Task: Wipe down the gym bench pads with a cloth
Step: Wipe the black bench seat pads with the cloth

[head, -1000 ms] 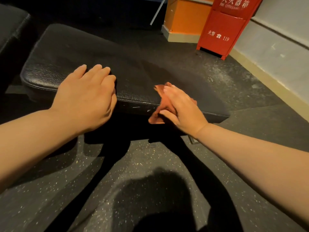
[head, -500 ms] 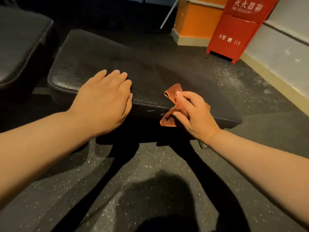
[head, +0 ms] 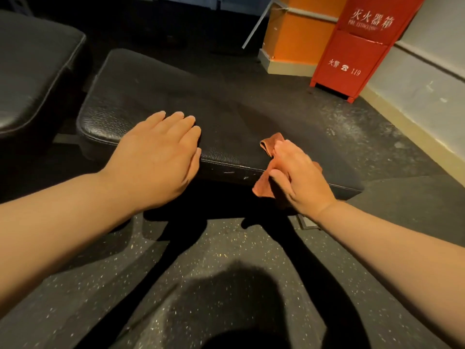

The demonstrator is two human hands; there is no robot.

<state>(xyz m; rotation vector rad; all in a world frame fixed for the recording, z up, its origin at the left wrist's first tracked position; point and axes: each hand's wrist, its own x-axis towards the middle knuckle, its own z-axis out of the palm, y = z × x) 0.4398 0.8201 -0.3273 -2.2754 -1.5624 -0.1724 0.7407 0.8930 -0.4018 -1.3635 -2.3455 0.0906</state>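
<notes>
The right hand (head: 299, 175) pinched a crumpled rust-orange cloth (head: 266, 172) against the near edge of the bench pad (head: 226, 117), so the wiping seemed to be at that rim. The left hand (head: 161, 157) lay flat and empty on the pad's near-left corner, fingers together. How much of the top was already clean could not be judged in the dim light. A second pad (head: 37, 71) at far left probably remained. Both pads were pebbled black vinyl with rounded corners.
</notes>
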